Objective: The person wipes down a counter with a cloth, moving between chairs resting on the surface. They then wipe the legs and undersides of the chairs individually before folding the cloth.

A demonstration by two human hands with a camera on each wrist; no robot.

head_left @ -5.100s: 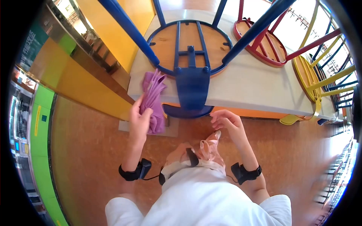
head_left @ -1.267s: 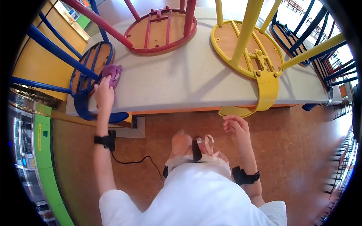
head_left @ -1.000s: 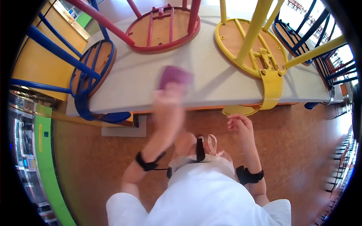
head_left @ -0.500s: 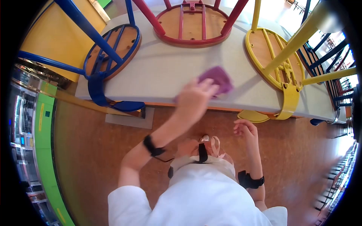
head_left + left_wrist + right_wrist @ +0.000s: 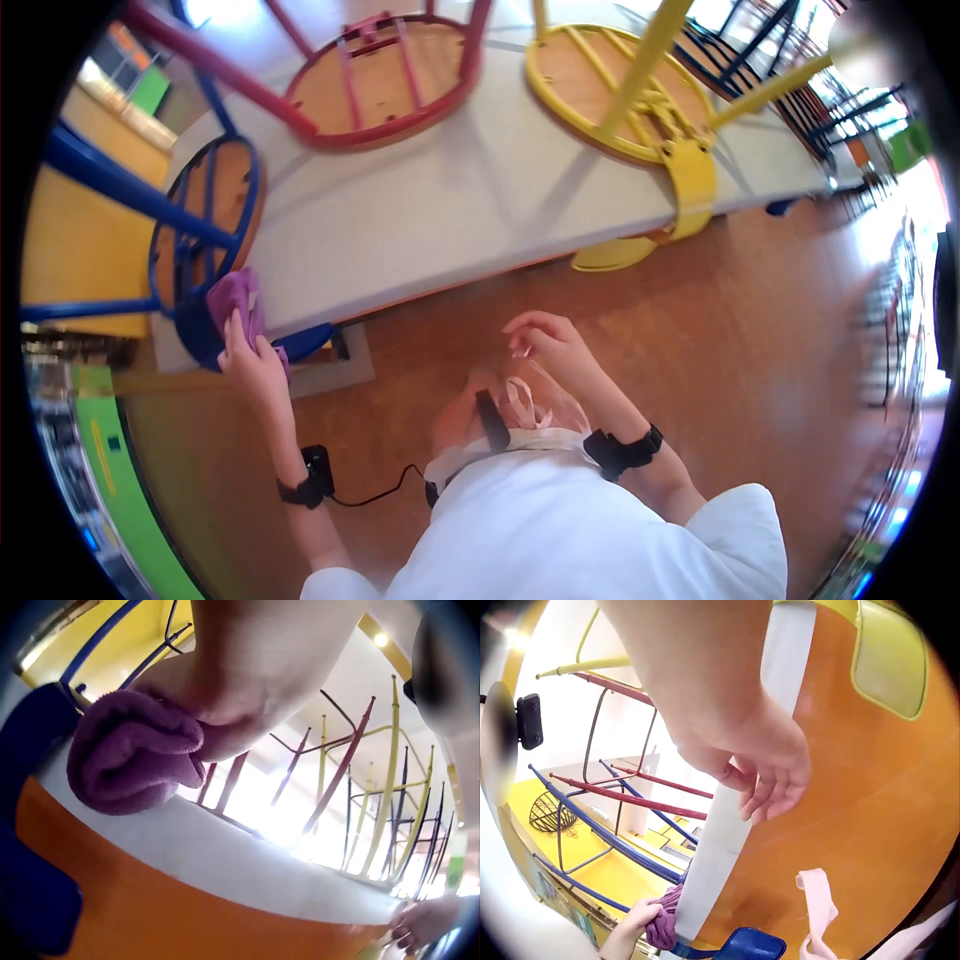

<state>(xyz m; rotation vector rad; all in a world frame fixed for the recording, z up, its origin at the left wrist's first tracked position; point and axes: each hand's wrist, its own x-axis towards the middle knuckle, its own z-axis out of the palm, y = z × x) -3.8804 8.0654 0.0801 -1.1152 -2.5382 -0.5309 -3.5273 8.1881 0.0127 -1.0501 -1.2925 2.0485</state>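
My left hand (image 5: 252,368) grips a folded purple cloth (image 5: 237,298) at the table's near left corner. In the head view the cloth overlaps the back of an upturned blue chair (image 5: 205,222). The left wrist view shows the thick, fuzzy folds of the cloth (image 5: 124,761) bunched in the fingers, close to the white table edge. My right hand (image 5: 556,346) hangs in front of the table with its fingers loosely curled and nothing in them. In the right wrist view that hand (image 5: 761,761) appears before the orange table side.
Upturned on the pale table (image 5: 400,235) are a red chair (image 5: 385,85), a yellow chair (image 5: 625,95) and more chairs farther right. The blue and yellow chair backs hang past the near edge. A yellow panel (image 5: 95,220) stands left, above the brown floor (image 5: 700,330).
The cloth has gone from beside the blue chair rightward across the tabletop, then back to the near left corner in the left hand. The right hand stays empty. The head view has shifted and tilted.
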